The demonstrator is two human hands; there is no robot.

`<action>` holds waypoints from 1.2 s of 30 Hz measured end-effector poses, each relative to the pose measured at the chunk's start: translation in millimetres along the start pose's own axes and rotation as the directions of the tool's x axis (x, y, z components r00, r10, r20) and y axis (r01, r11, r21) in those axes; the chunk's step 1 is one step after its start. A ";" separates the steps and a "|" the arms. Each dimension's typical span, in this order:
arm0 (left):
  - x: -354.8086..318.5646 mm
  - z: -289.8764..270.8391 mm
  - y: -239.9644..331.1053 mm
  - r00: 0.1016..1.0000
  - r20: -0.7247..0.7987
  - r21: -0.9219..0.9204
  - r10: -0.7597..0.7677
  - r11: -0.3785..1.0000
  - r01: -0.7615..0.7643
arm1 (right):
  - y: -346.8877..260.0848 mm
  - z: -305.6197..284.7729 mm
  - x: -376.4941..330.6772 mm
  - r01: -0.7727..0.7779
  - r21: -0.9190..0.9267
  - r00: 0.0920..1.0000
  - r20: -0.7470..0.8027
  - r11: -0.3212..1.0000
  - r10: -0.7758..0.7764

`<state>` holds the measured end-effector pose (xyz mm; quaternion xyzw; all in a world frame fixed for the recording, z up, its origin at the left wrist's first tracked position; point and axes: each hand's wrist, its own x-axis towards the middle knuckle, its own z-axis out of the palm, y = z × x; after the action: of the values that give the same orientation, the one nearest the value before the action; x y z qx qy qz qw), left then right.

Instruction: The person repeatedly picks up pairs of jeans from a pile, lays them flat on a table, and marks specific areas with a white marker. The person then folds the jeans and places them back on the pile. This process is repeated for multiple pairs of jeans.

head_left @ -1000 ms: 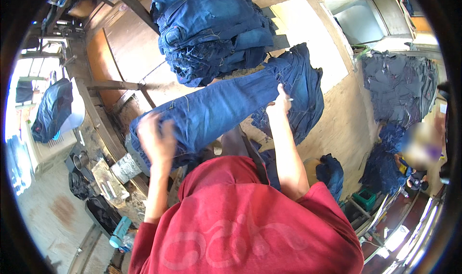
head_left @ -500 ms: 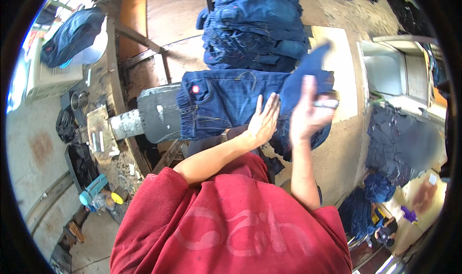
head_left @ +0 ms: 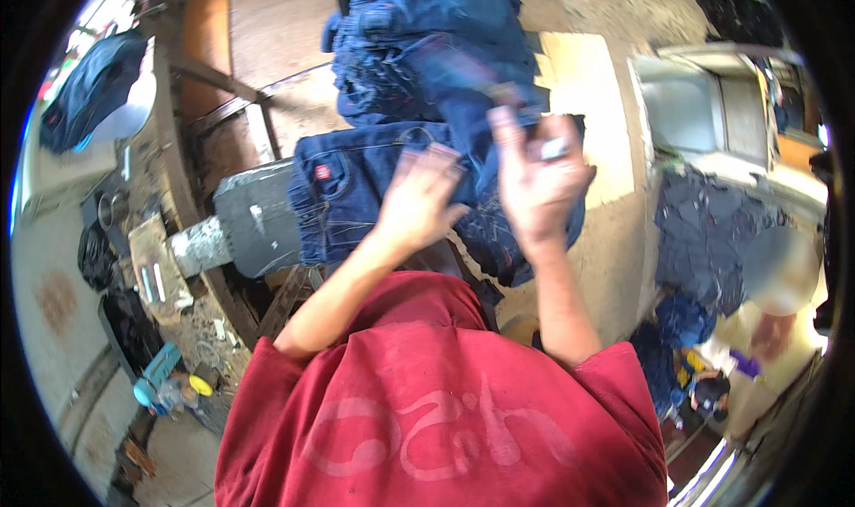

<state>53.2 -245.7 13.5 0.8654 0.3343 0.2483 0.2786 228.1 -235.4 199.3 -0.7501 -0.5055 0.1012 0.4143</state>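
Note:
A pair of dark blue jeans lies across a grey rounded form in front of me, its waistband with a small red label to the left. My left hand rests flat on the jeans, fingers spread. My right hand is raised just to its right. It pinches a blurred jeans leg that rises toward a stack of folded jeans behind. Something small and pale shows on one right finger.
More dark denim lies heaped at the right, next to another person. A pale metal box stands at upper right. A blue garment hangs at upper left. Tools and scraps litter the floor at left.
The jeans leg has swung up from the form toward the stack, and my right hand has closed on it. My left hand slid slightly left over the jeans.

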 end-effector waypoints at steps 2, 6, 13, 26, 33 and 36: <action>-2.1 -63.9 -28.2 0.983 0.076 0.244 -0.169 0.959 0.146 | 24.5 -52.7 24.2 -0.139 -0.122 0.988 -0.079 0.983 0.130; -55.9 -156.5 -80.6 0.947 0.147 0.456 -0.287 0.869 0.193 | 73.5 -114.9 14.9 -0.461 -0.228 0.886 -0.060 0.858 0.460; -37.2 -189.6 -81.9 0.879 0.145 0.643 -0.454 0.718 0.265 | 76.4 -60.1 -84.0 -0.357 -0.100 0.895 0.250 0.929 0.370; 151.7 -10.7 -100.8 0.836 0.538 0.076 -0.106 0.994 0.077 | 49.3 117.6 -119.8 -0.045 -0.167 0.985 0.157 0.985 0.072; 166.2 4.9 -118.3 0.867 0.494 0.037 -0.065 0.998 0.054 | 53.5 139.5 -100.4 0.058 -0.273 0.991 0.135 0.960 -0.021; 157.0 14.2 -126.4 0.925 0.368 0.069 -0.098 0.995 0.078 | 59.6 154.4 -83.0 0.028 -0.312 0.983 0.181 0.950 0.031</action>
<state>108.8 -59.1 -40.5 0.8879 0.3207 0.0589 0.3245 141.3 -233.9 35.7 -0.7941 -0.5506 0.0891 0.2416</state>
